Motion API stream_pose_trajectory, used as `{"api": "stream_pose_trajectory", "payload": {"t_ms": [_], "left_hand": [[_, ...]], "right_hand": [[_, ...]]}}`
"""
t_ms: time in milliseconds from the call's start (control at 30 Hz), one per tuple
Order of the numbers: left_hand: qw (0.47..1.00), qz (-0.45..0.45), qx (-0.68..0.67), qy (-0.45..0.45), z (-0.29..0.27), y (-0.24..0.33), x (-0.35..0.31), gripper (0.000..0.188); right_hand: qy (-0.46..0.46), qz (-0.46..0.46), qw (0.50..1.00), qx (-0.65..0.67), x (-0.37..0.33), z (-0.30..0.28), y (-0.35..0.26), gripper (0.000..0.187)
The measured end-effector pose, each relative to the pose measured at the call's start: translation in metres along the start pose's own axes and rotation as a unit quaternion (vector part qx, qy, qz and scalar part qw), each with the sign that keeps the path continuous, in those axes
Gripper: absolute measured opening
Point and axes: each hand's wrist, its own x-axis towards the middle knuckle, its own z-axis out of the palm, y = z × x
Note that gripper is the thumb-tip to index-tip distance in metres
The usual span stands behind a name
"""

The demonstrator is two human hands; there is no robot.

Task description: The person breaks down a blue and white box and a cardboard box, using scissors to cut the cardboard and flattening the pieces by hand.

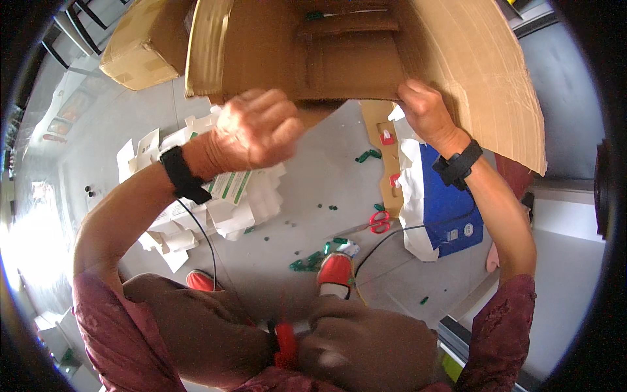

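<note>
A large brown cardboard box (pixel 261 49) is held up at the top of the view, its open inside facing me. My right hand (pixel 428 112) pinches the box's lower edge beside its wide right flap (pixel 486 72). My left hand (pixel 258 129), slightly blurred, is curled into a fist in front of the left part of that edge. Whatever its fingers hold, if anything, is hidden. A small green piece (pixel 315 15) shows deep in the box. Both wrists wear black straps.
Flattened white cartons (pixel 258 202) lie at left on the grey floor, a blue-and-white carton (pixel 450 209) at right. Red-handled scissors (pixel 380 222) and several green pieces (pixel 307 262) lie near my red shoe (pixel 335 271). Another cardboard box (pixel 140 55) stands at the far left.
</note>
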Motion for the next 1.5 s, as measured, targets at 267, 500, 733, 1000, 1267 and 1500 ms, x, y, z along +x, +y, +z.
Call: {"api": "stream_pose_trajectory", "payload": {"t_ms": [267, 500, 733, 1000, 1267, 1500], "left_hand": [[0.992, 0.009, -0.062, -0.108, 0.010, 0.023, -0.021, 0.019], [0.932, -0.108, -0.085, -0.335, 0.028, 0.041, -0.020, 0.010], [0.956, -0.044, -0.109, -0.269, 0.043, 0.030, 0.003, 0.009], [0.932, -0.106, -0.148, -0.312, 0.047, 0.028, 0.022, 0.012], [0.925, -0.118, -0.188, -0.309, 0.034, 0.036, 0.004, 0.014], [0.952, -0.065, -0.219, -0.204, 0.007, 0.055, 0.007, 0.009]], "right_hand": [[-0.058, -0.006, 0.998, 0.012, 0.005, 0.008, -0.006, 0.005], [-0.172, 0.070, 0.983, 0.001, 0.014, 0.025, -0.003, 0.017], [-0.248, 0.099, 0.941, -0.209, 0.045, 0.048, 0.005, 0.015], [-0.389, 0.017, 0.913, -0.123, 0.057, 0.093, -0.040, 0.015], [-0.309, -0.035, 0.944, -0.110, 0.060, 0.086, -0.007, 0.038], [-0.199, 0.074, 0.966, -0.145, 0.073, 0.076, 0.024, 0.063]]}}
